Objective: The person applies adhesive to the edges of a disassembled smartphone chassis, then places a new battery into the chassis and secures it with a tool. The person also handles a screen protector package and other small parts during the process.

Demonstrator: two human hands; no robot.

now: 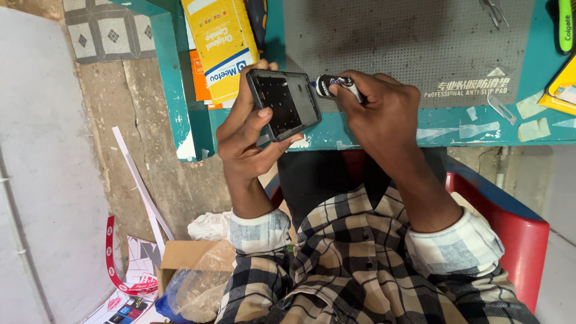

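left hand [249, 135]: we see it wrapped around a dark phone frame [283, 103], thumb across the open face, fingers behind, holding it tilted above the table's front edge.
right hand [378, 111]: closed on a small dark tube [332, 85] with a metal tip, the nozzle end pointing at the frame's right edge and just beside it.
where the frame is: in the air, over the teal table [384, 133], near the grey perforated mat [408, 48], not resting on either.
risk, grip: we judge the frame is held mainly by thumb and fingertips; a push from the tube could twist it loose, and it would fall to the lap or floor.
risk, tube: a hard squeeze could send too much of its contents onto the frame or our fingers; we cannot tell whether the tip is uncapped.
risk, table edge: the frame hangs close to the edge, so a knock there could chip it.
yellow box [223, 45]: long, flat, lying at the table's left end, with a white and blue panel at its near end; an orange pack [199, 75] sits under it.
mat label: pale printed lines at the mat's lower right corner.
tape scraps [534, 129]: pale bits stuck on the teal top, right side.
green tube [565, 24]: top right corner.
floor: a cardboard box [180, 255] with a clear bag, and a red and white strip [117, 264], lower left.
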